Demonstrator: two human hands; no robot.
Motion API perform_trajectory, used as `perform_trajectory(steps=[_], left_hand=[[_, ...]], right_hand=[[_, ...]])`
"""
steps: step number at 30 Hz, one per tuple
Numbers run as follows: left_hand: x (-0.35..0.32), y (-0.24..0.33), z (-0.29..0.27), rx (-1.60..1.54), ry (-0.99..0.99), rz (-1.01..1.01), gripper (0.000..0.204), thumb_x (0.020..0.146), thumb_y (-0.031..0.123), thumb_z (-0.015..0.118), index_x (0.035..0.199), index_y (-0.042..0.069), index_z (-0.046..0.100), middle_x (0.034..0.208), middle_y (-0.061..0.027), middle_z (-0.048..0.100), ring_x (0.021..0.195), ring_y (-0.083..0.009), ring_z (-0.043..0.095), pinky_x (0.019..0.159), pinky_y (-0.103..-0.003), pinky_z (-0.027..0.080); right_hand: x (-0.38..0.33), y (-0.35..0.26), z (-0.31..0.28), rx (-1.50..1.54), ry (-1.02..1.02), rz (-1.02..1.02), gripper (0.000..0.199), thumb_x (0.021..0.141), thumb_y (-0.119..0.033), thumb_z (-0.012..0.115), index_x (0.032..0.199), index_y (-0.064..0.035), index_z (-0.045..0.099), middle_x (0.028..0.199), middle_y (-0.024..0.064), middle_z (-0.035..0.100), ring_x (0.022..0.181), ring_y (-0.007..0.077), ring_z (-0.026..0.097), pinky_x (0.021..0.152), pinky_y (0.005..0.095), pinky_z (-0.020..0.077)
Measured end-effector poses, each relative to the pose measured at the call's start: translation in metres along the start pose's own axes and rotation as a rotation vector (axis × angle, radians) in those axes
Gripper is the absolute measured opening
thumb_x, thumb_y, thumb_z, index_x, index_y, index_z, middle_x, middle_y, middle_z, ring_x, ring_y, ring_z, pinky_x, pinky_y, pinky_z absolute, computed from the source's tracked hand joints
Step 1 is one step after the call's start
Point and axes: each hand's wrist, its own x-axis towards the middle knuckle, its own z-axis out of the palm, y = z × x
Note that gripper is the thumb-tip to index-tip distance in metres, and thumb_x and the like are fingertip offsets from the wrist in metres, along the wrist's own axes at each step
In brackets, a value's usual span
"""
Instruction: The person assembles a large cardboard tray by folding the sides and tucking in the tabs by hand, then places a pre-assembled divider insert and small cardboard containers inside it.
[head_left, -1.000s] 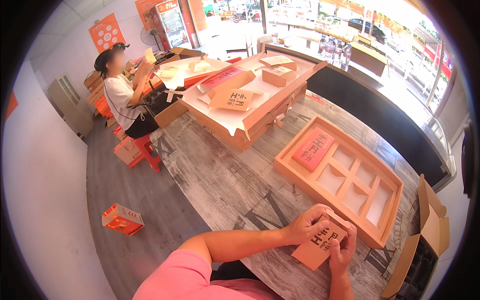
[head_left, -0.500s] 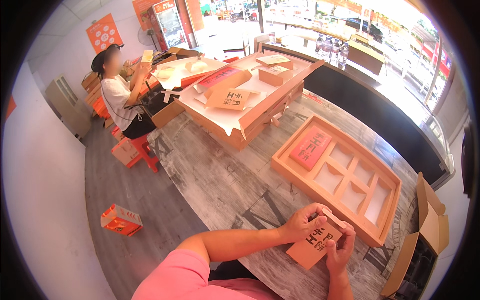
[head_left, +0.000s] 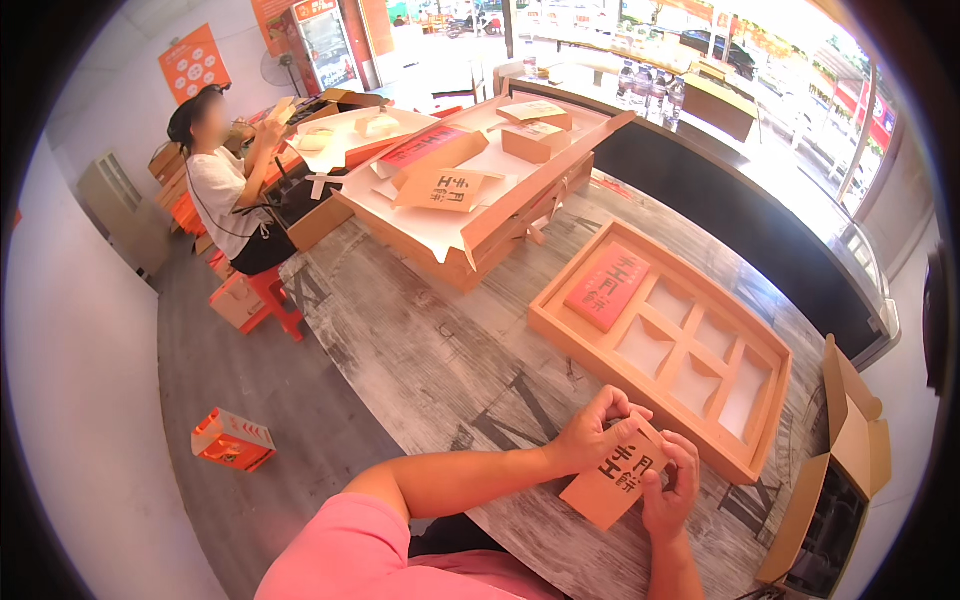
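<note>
Both my hands hold a small flat orange cardboard box point(head_left: 612, 482) with dark printing, just above the near edge of the grey wooden table point(head_left: 430, 350). My left hand point(head_left: 592, 432) grips its upper left corner. My right hand point(head_left: 668, 490) pinches its right side. Just beyond them lies an orange tray point(head_left: 660, 345) divided into compartments. A red packet point(head_left: 606, 287) fills its far left compartment; the other compartments show white bottoms.
A large open carton point(head_left: 470, 190) with flat orange boxes and white paper sits at the table's far end. An open brown box point(head_left: 835, 470) stands at the right. Another person point(head_left: 230, 190) sits at far left by red stools. A small orange box point(head_left: 232, 440) lies on the floor.
The small box has tilted slightly in my hands and my fingers have shifted along its edges. Little else has moved.
</note>
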Motion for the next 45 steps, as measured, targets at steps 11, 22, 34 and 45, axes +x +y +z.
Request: perform_trajectory(steps=[11,22,34,45], left_hand=[[0.001,-0.004,-0.005,0.027,-0.019,-0.03,0.018,0.112,0.017,0.058,0.127,0.006,0.059,0.132,-0.0108,0.069,0.119,-0.0138,0.064,0.103,-0.033,0.054],[0.001,-0.004,-0.004,0.023,-0.036,-0.03,0.017,0.112,0.015,0.054,0.122,0.005,0.063,0.131,-0.0101,0.069,0.124,-0.0149,0.062,0.107,-0.033,0.052],[0.001,0.005,-0.004,0.128,-0.03,-0.106,0.015,0.108,0.015,0.058,0.117,0.005,0.064,0.121,-0.0071,0.071,0.106,-0.0095,0.063,0.094,-0.029,0.055],[0.001,0.007,-0.001,0.131,-0.008,-0.053,0.02,0.109,0.022,0.063,0.12,0.006,0.066,0.112,0.0001,0.07,0.095,-0.0045,0.06,0.086,-0.025,0.054]], right_hand=[[0.009,-0.01,0.002,-0.081,0.026,-0.068,0.029,0.099,-0.023,0.076,0.119,-0.0025,0.07,0.129,0.0182,0.068,0.111,0.0303,0.066,0.092,0.0392,0.0536],[0.009,-0.01,-0.001,-0.103,0.024,-0.064,0.024,0.097,-0.015,0.073,0.117,-0.0015,0.071,0.129,0.0162,0.068,0.109,0.025,0.067,0.086,0.0343,0.0548],[0.012,-0.017,0.002,-0.155,-0.01,-0.156,0.04,0.097,-0.034,0.077,0.119,-0.0017,0.071,0.126,0.0202,0.069,0.113,0.0357,0.069,0.096,0.0435,0.0567],[0.012,-0.02,0.001,-0.154,-0.006,-0.129,0.046,0.097,-0.035,0.077,0.125,0.0009,0.069,0.129,0.0221,0.069,0.115,0.0361,0.068,0.098,0.0439,0.0562]])
